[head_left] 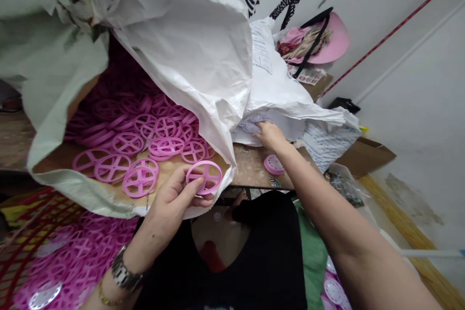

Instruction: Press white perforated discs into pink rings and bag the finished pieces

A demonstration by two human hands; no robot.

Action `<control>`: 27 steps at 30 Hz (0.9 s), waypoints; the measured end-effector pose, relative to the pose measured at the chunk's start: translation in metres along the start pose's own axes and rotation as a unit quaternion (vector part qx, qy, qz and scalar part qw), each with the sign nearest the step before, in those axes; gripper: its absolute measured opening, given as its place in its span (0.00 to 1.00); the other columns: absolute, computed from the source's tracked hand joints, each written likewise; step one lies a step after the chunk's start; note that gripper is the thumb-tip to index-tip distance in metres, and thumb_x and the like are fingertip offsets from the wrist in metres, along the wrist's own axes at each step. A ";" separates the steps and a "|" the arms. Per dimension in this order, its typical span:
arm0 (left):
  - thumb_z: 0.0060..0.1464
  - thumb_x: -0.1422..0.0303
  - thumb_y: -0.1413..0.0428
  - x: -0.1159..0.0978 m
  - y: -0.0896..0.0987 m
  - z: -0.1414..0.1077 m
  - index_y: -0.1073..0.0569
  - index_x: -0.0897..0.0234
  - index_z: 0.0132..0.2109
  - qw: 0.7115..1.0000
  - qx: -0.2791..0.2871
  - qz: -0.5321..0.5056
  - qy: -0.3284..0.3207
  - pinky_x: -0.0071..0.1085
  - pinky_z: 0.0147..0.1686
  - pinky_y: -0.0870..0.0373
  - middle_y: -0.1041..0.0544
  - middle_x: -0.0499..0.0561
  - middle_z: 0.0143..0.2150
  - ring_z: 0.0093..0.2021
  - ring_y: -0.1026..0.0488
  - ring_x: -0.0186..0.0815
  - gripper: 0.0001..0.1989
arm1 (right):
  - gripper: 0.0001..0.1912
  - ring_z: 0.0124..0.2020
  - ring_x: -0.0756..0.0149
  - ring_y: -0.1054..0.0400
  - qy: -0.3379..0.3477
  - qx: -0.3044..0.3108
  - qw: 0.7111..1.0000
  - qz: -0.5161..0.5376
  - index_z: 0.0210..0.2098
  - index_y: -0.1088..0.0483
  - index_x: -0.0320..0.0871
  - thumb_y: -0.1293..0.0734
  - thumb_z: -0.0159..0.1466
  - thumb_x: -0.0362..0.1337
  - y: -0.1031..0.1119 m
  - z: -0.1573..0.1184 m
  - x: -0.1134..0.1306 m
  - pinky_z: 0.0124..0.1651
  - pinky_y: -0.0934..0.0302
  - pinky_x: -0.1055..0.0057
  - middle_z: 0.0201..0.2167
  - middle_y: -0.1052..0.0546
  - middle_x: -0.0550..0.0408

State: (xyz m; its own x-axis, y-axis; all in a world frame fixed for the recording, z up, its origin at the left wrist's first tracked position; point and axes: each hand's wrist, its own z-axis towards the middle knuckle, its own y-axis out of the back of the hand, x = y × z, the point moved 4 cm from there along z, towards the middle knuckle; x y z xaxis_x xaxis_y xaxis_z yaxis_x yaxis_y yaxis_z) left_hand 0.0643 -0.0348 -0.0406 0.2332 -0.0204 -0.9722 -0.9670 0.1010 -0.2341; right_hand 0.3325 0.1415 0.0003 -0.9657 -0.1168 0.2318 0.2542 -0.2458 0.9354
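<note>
Between the thumb and fingers of my left hand (181, 191) is a pink ring (204, 164) with crossed spokes, held at the front lip of a large white sack (181, 34). Many similar pink rings (128, 143) lie heaped inside that sack. My right hand (269, 134) reaches into the mouth of a second white sack (276, 82), its fingers on pale lace-patterned discs (252, 125); the fingertips are partly hidden among them. On the wooden table (250, 169) below my right wrist sits a short stack of pink discs with white tops (273, 164).
A red basket (22, 242) at lower left holds many pink rings. At right are a cardboard box (366, 155) and a clear bag of small items (345, 186). A pink hat (334, 38) lies behind the second sack.
</note>
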 end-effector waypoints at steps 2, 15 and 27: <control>0.56 0.56 0.38 0.001 0.000 0.000 0.28 0.62 0.48 1.000 -0.002 -0.003 0.007 0.31 0.32 0.18 0.23 0.47 0.37 0.32 0.20 0.34 0.18 | 0.13 0.49 0.52 0.27 -0.007 0.016 1.000 -0.019 0.45 0.24 0.35 0.28 0.61 0.31 -0.009 0.007 0.000 0.55 0.37 0.58 0.47 0.21 0.39; 0.55 0.59 0.37 0.005 -0.002 0.002 0.25 0.63 0.47 0.999 0.009 -0.022 0.029 0.26 0.33 0.19 0.23 0.46 0.38 0.34 0.22 0.31 0.17 | 0.12 0.40 0.64 0.26 -0.036 -0.031 0.996 -0.071 0.41 0.27 0.37 0.35 0.69 0.41 -0.011 0.008 -0.006 0.47 0.31 0.61 0.40 0.22 0.51; 0.54 0.60 0.36 0.005 -0.006 -0.001 0.28 0.64 0.50 0.998 0.020 -0.038 0.046 0.25 0.32 0.19 0.20 0.49 0.39 0.32 0.20 0.32 0.19 | 0.08 0.31 0.61 0.27 0.003 -0.164 0.965 0.203 0.34 0.26 0.42 0.36 0.63 0.37 0.044 -0.064 0.008 0.37 0.36 0.67 0.28 0.22 0.53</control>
State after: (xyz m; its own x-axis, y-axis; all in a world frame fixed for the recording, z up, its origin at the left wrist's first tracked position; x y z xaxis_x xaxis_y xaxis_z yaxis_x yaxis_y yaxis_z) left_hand 0.0710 -0.0363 -0.0437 0.2940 -0.1212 -0.9481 -0.9412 0.1358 -0.3093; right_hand 0.3395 0.0680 0.0263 -0.7824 -0.2729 0.5598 0.6162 -0.4696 0.6323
